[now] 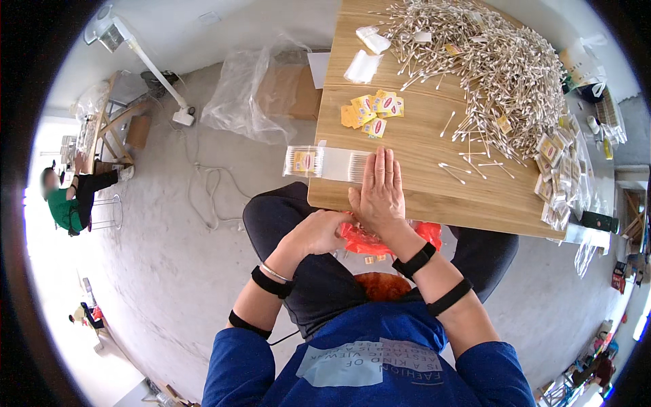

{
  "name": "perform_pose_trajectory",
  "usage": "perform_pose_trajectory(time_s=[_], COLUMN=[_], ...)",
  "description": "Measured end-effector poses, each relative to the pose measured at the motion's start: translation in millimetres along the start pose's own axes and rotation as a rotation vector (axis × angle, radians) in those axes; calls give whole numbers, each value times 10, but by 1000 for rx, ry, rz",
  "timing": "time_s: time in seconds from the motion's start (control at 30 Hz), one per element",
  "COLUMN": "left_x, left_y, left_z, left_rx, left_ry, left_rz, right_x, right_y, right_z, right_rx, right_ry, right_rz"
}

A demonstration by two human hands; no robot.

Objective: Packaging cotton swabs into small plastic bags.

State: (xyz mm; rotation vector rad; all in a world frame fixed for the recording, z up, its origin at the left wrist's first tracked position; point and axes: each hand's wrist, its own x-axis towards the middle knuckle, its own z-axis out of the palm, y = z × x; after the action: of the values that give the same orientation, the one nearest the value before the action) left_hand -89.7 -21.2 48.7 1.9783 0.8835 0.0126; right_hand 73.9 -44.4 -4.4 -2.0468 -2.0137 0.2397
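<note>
My right hand (380, 193) lies flat near the table's front left corner, fingers stretched out and close together. Its fingertips rest at the end of a row of cotton swabs (357, 166), beside a clear plastic sleeve (332, 164). At the sleeve's left end, a pack of cotton swabs with a yellow card (304, 161) overhangs the table's left edge. Below the front edge, my left hand (319, 232) is closed on the rim of a red plastic bag (363, 241) above my lap. My left fingertips are partly hidden by the bag.
A large heap of loose cotton swabs (502, 68) covers the table's far right. Yellow cards (380, 107) and clear bags (364, 66) lie at the left; filled packs (556, 169) pile up at the right edge. A cardboard box (288, 91) stands left; a person (68, 203) sits farther off.
</note>
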Motion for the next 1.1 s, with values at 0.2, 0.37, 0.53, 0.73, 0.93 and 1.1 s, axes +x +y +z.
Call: perform_pose_trajectory(time_s=[0.2,0.37,0.53,0.73,0.93,1.1], left_x=[117,534,766,800,805,774], left_y=[-44,-158,-138,-207,-233,-214], left_z=[-4,178,208,199,208,182], left_rx=[-111,-227,-397,-682,-838,-617], left_ry=[164,786,766,736,755,724], left_rz=[-144,166,223,224,230,233], right_x=[-6,2,44,78,71,73], right_y=[-1,-11,-116,-184,-176,-184], right_z=[-39,-38,11,28,55,-32], right_rx=[-9,7,-33,10,74,42], right_ry=[-9,-66,-114,-75,-37,-104], right_rz=[-6,11,80,104,84,79])
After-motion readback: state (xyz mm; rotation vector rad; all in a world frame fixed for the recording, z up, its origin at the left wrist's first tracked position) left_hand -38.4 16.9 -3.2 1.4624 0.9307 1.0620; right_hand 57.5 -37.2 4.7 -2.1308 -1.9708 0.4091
